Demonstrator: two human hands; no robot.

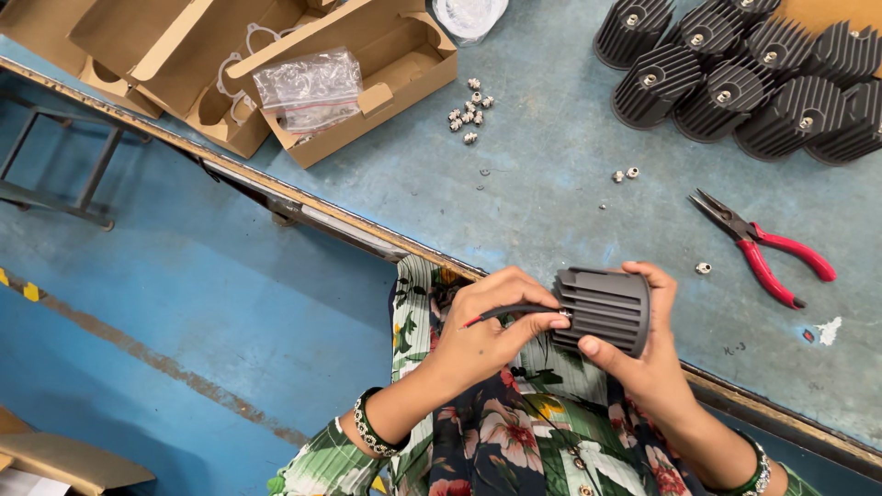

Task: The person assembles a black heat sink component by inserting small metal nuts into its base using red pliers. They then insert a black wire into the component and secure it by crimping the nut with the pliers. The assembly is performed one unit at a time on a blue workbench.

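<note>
Right hand (643,354) fingers clasp the finned heat sink (602,310), axis lying sideways – left hand (491,331) fingers pinch the wire (505,312) at its left end, touching, over the table (551,202) edge.

Matt dark finned metal housing (602,310), glossy red-handled pliers (764,248), brown cardboard boxes (367,73).

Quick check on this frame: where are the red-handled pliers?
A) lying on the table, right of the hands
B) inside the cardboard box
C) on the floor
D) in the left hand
A: the pliers lie untouched on the blue table, while the right hand holds a finned grey housing and the left hand holds a cable at its end.
</note>
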